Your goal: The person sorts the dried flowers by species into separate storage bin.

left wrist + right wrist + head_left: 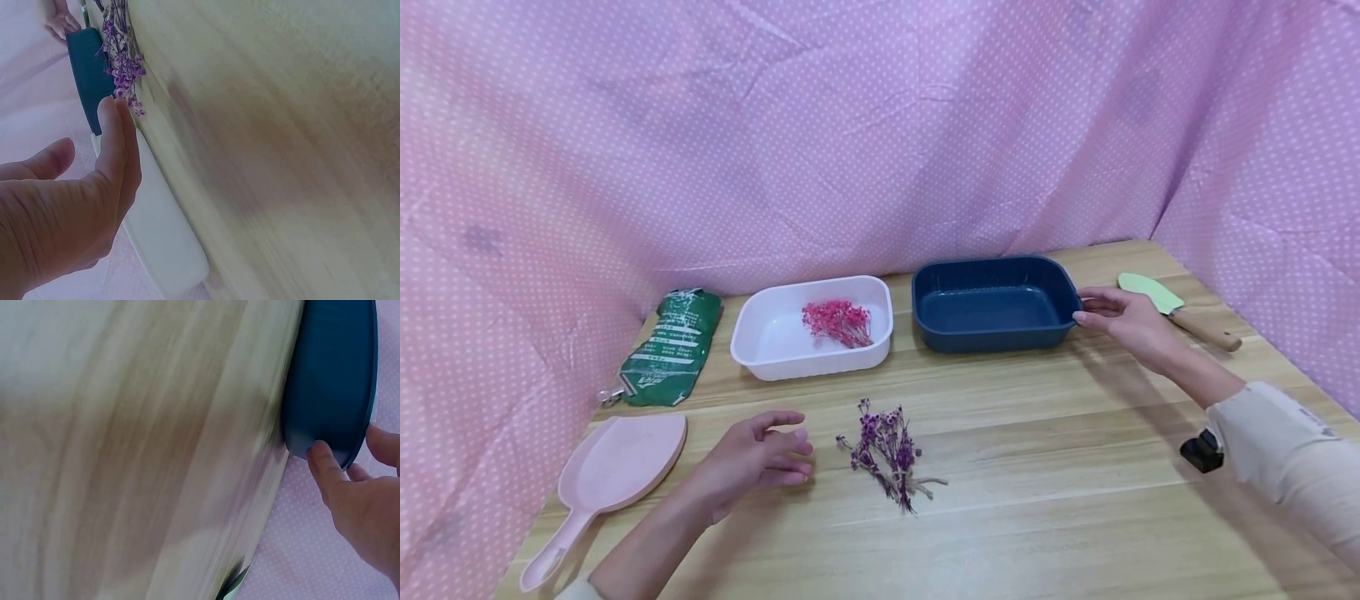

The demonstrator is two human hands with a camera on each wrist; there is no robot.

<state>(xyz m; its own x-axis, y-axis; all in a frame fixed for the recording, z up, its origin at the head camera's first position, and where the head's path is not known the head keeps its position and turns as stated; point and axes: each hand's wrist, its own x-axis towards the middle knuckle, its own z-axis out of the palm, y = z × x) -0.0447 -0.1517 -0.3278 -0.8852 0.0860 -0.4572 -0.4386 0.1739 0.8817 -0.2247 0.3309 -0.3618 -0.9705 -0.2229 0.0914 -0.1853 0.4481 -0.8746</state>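
Observation:
At the end of the dark blue basin (1000,340), my right hand (1123,323) holds the rim corner between thumb and fingers. One fingertip (320,449) lies against its outer wall in the right wrist view. My left hand (760,457) hovers over the table with fingers loosely bent and nothing in them. Just right of it lies a small bunch of dried purple flowers (883,446), its stems tied with string. Behind, a white basin (767,358) contains a bunch of dried pink flowers (838,321).
A pink dustpan-shaped scoop (621,462) lies at the left, with a crumpled green bag (673,350), clipped at one corner, behind it. Beyond my right hand rests a trowel (1150,292) with a pale green blade and wooden handle. Pink dotted cloth (850,142) hangs around the wooden table (1037,500).

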